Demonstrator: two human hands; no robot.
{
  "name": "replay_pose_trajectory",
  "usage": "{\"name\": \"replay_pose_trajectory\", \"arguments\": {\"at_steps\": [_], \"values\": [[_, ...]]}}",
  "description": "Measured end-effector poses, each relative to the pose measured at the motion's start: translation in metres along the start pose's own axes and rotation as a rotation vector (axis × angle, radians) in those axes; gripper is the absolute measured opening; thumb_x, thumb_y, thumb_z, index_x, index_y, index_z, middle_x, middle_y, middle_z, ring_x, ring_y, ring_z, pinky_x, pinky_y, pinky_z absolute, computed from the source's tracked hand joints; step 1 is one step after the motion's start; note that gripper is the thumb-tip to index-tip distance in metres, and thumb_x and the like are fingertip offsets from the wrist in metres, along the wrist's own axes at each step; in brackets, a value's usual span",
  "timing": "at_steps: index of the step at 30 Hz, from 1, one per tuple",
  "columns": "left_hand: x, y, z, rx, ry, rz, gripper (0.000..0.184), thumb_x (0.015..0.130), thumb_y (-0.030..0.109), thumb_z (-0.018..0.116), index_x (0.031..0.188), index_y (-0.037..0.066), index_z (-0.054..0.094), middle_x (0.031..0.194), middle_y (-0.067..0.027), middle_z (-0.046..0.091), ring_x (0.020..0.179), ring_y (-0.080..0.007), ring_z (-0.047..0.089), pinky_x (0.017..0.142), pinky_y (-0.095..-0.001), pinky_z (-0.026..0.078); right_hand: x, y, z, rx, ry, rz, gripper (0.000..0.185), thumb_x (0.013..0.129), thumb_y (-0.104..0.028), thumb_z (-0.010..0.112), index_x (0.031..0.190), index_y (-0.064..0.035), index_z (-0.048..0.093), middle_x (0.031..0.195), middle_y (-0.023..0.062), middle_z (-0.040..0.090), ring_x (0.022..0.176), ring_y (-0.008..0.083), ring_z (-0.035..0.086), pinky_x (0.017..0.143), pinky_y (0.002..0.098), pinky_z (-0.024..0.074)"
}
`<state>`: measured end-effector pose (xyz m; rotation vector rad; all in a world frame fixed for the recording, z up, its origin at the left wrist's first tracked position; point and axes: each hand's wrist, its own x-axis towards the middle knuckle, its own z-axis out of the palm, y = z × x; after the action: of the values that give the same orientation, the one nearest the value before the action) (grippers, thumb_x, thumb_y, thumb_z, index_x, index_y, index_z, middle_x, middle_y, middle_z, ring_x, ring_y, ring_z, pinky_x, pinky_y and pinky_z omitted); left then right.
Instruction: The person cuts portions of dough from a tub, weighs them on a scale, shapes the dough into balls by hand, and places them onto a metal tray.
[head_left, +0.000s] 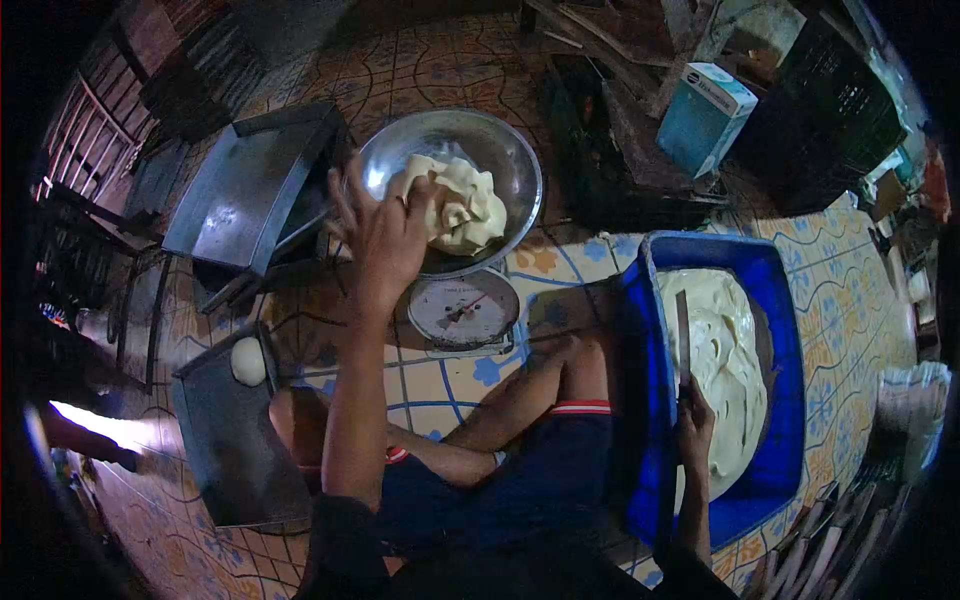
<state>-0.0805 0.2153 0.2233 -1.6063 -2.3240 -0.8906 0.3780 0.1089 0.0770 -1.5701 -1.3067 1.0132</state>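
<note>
My left hand (pixel 388 225) is over the left side of a metal bowl (pixel 520 170), its fingers spread beside pale dough pieces (pixel 465 205). The bowl rests on a round dial scale (pixel 463 308). On the right, my right hand (pixel 695 425) is closed around the handle of a long flat blade (pixel 683 335). That blade lies over a large pale dough mass (pixel 725 365) inside a blue tub (pixel 790 400).
A dark tray (pixel 235 440) with a round dough ball (pixel 248 361) lies at lower left. Behind it stand stacked metal trays (pixel 245 195). Dark crates (pixel 630 190) and a light-blue box (pixel 705 118) are at the back right. My crossed legs are in front.
</note>
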Motion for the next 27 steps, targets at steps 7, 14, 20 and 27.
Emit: {"name": "replay_pose_trajectory", "arguments": {"at_steps": [7,14,20,27], "values": [[-0.064,-0.034,0.026,-0.431,0.381,0.005,0.025,0.092,0.019,0.057,0.104,-0.001,0.062,0.125,-0.0180,0.050,0.119,-0.0323,0.046,0.100,-0.0441,0.036,-0.007,-0.025,0.011,-0.055,0.024,0.059,0.040,0.096,-0.010,0.044,0.132,0.0066,0.046,0.130,0.0188,0.053,0.124,0.0233,0.047,0.106,0.0331,0.0313],[-0.124,-0.017,0.024,-0.768,0.539,-0.171,0.016,0.092,0.012,0.054,0.097,-0.002,0.060,0.107,-0.0151,0.060,0.098,-0.0236,0.058,0.087,-0.0358,0.045,-0.003,0.004,0.002,-0.154,0.021,0.028,0.040,0.094,-0.007,0.044,0.132,0.0065,0.046,0.131,0.0191,0.053,0.125,0.0256,0.047,0.107,0.0343,0.0311],[-0.190,0.057,0.048,-0.865,-0.059,-0.089,0.018,0.091,0.013,0.054,0.084,-0.001,0.061,0.074,-0.0119,0.062,0.069,-0.0222,0.061,0.066,-0.0331,0.048,-0.003,0.015,-0.003,-0.044,-0.049,0.049,0.046,0.092,-0.006,0.046,0.137,0.0061,0.039,0.135,0.0228,0.048,0.131,0.0264,0.040,0.109,0.0343,0.0277],[-0.201,0.197,0.087,-0.815,-0.435,0.508,0.021,0.084,0.016,0.061,0.098,0.001,0.065,0.094,-0.0121,0.065,0.082,-0.0277,0.063,0.079,-0.0376,0.049,-0.009,-0.013,-0.018,0.207,0.214,0.059,0.046,0.094,-0.006,0.047,0.139,-0.0054,0.041,0.063,-0.0042,0.045,0.046,0.0028,0.036,0.041,0.0196,0.0295]]}}
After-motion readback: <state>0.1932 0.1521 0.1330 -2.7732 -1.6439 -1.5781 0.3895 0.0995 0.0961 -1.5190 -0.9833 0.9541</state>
